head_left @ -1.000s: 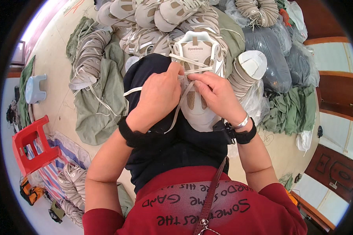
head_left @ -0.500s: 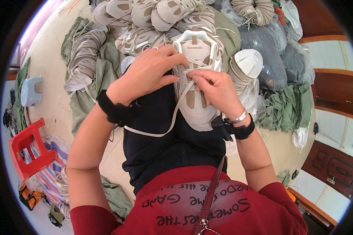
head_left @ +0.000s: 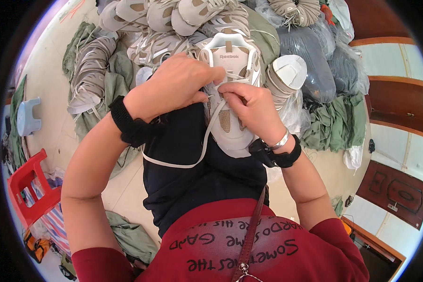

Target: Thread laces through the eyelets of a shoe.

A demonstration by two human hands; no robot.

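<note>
The shoe (head_left: 232, 135) lies toe-near over dark trousers (head_left: 174, 141), probably light and padded; its limp lace (head_left: 181, 166) suits a fingertip pinch, which the right hand (head_left: 252, 107) gives; the left hand (head_left: 171, 85) is spread.

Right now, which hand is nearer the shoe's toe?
Right hand: pinching the lace, just beyond the toe. Left hand: farther off, at the shoe's left edge.

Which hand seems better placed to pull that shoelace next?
Probably the right hand: its fingers are at the shoelace on the shoe; the left hand has thumb and forefinger apart.
</note>
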